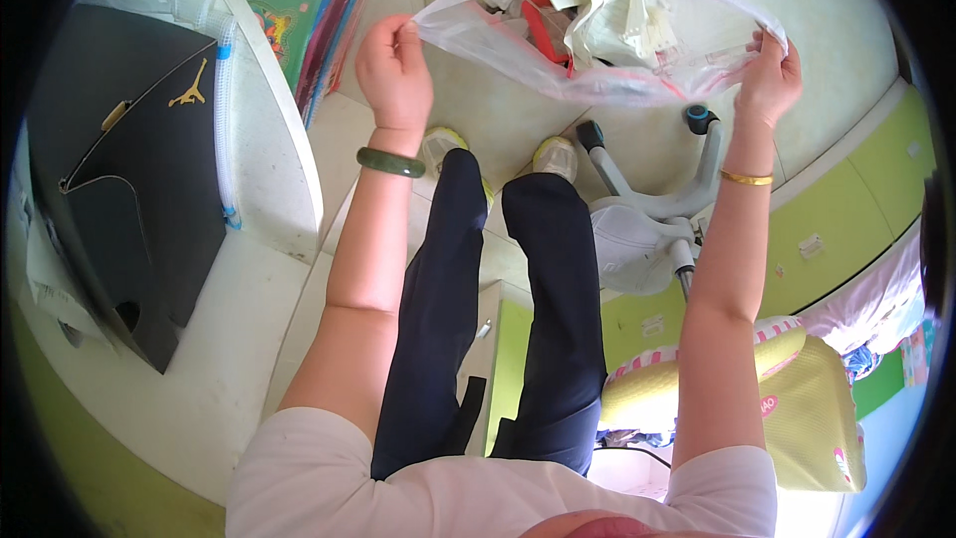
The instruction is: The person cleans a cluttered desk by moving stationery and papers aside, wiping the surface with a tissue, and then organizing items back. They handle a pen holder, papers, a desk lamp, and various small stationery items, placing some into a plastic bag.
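A whitish translucent plastic bag (478, 52) is stretched wide between my two hands, its mouth facing up. My left hand (396, 71) pinches the rim at the left end; a green bangle circles that wrist. At the right end, my right hand (773, 78) grips the rim, with a gold bracelet on the wrist. Inside the bag lie crumpled white papers (616, 15), a red strip (544, 30) and other scraps, partly hidden by the bag's near side. The bag's underside is out of sight.
A black box with a gold emblem (160, 157) sits on a white shelf at left, near stacked books (299, 22). The grey base of a swivel chair (650, 202) stands on the tiled floor beside my feet. Green cabinets (829, 217) and a yellow cushioned item (806, 411) are at right.
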`<state>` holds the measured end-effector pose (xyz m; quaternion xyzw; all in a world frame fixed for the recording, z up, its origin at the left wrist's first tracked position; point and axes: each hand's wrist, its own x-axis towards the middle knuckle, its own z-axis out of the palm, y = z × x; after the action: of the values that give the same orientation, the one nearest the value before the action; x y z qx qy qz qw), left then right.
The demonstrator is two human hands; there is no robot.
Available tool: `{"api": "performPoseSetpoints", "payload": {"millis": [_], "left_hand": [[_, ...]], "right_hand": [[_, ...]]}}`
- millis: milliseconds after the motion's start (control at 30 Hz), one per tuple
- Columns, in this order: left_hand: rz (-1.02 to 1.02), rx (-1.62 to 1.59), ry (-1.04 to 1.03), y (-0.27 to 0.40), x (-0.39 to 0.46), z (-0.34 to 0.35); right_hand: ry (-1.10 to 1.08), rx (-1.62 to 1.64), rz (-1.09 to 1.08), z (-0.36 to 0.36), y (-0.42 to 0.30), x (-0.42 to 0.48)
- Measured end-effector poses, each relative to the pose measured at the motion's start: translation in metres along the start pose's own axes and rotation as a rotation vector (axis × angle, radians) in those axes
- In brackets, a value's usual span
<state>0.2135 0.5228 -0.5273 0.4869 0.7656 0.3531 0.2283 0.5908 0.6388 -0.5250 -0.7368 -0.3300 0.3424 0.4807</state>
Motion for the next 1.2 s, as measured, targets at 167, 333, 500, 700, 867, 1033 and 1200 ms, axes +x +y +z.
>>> {"api": "performPoseSetpoints", "payload": {"millis": [167, 333, 500, 700, 867, 1033, 1200], "left_hand": [[-0.186, -0.171, -0.029, -0.019, -0.005, 0.024], [-0.253, 0.294, -0.107, -0.092, -0.001, 0.016], [-0.346, 0.438, -0.023, -0.13, -0.002, 0.039], [-0.533, 0.196, 0.158, -0.17, -0.005, 0.03], [0.026, 0.361, -0.071, -0.136, 0.012, 0.052], [-0.338, -0.023, -0.196, -0.109, 0.038, 0.12], [-1.201, -0.35, -0.074, -0.109, 0.036, 0.182]], "right_hand": [[-0.197, 0.094, 0.158, 0.045, -0.042, -0.036], [0.004, 0.215, 0.312, 0.056, -0.038, -0.049], [-0.01, 0.281, 0.329, 0.067, -0.038, -0.07], [-0.015, 0.271, 0.317, 0.069, -0.033, -0.069], [0.17, 0.236, 0.3, 0.043, -0.029, -0.047], [0.281, 0.236, 0.224, 0.035, -0.028, -0.042], [0.249, 0.309, 0.194, 0.045, -0.019, -0.046]]}}
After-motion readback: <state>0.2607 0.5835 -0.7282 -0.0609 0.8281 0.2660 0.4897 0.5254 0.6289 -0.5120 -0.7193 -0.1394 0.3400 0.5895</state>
